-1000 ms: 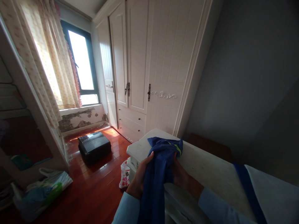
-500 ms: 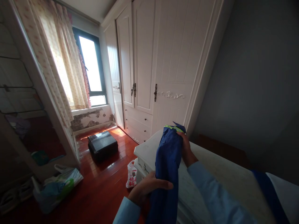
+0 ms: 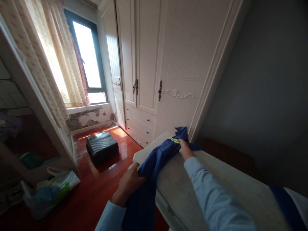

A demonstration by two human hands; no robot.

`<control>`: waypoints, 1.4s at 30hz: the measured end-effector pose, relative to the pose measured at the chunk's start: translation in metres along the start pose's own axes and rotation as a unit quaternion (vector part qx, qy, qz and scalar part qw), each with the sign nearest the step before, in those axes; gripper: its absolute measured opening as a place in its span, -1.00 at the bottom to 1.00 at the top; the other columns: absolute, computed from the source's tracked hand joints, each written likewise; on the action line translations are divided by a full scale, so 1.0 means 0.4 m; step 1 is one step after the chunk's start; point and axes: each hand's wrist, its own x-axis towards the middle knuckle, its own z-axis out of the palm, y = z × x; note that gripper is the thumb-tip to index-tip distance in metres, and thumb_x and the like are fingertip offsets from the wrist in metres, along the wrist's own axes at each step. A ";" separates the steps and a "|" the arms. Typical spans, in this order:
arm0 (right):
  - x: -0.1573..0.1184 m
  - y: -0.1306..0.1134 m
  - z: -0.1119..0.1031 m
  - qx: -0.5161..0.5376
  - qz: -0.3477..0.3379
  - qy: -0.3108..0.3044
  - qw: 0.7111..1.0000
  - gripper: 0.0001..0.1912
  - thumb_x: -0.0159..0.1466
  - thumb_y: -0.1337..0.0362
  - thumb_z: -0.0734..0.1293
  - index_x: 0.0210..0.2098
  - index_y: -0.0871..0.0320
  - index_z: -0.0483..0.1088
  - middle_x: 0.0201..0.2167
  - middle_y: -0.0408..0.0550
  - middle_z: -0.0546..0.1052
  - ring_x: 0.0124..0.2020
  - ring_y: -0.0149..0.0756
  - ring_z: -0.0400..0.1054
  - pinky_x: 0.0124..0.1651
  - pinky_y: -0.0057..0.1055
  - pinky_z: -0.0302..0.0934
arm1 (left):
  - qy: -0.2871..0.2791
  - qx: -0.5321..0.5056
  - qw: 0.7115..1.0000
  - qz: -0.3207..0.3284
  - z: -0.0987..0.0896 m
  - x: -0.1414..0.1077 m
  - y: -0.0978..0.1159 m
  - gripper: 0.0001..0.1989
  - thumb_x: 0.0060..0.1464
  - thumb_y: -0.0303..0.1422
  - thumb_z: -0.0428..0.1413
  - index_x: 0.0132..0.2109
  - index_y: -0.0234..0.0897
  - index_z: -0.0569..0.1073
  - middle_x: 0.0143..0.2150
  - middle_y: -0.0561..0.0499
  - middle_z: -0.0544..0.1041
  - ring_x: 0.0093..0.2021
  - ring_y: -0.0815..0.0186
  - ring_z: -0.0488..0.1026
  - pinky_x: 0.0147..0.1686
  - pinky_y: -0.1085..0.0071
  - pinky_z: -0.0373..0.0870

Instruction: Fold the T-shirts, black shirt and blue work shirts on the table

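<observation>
A dark blue garment (image 3: 158, 157) with a yellow-green stripe lies partly across a pale marble-like top (image 3: 192, 189). Whether it is a jacket or trousers I cannot tell. My left hand (image 3: 130, 181) grips its cloth near the left edge of that top, and the lower part hangs down over the edge. Closer to the far end, by the stripe, my right hand (image 3: 185, 149) is closed on the same garment, with a loose flap of cloth beyond the fingers.
A black ribbed suitcase (image 3: 102, 147) lies on the red wood floor (image 3: 96, 195). Filled plastic bags (image 3: 50, 192) sit at lower left. Behind the top stands a white wardrobe (image 3: 178, 61). At right, a blue-and-white cloth (image 3: 285, 205) rests on the top.
The garment has gone from being held upright to stretched slantwise over the top. My left hand has moved left; my right hand has moved slightly left and down. The view has shifted a little.
</observation>
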 end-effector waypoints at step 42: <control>-0.467 0.293 -1.239 -0.416 -0.025 0.021 0.909 -0.52 0.23 0.22 0.39 0.13 0.20 0.45 0.19 0.16 0.43 0.15 -0.09 0.38 0.25 -0.20 0.23 | 0.018 -0.052 0.935 0.350 0.430 -0.236 0.245 -0.47 0.28 -0.18 -0.15 0.21 -0.43 0.40 0.27 -0.36 0.42 0.35 -0.02 0.30 0.36 0.05 0.18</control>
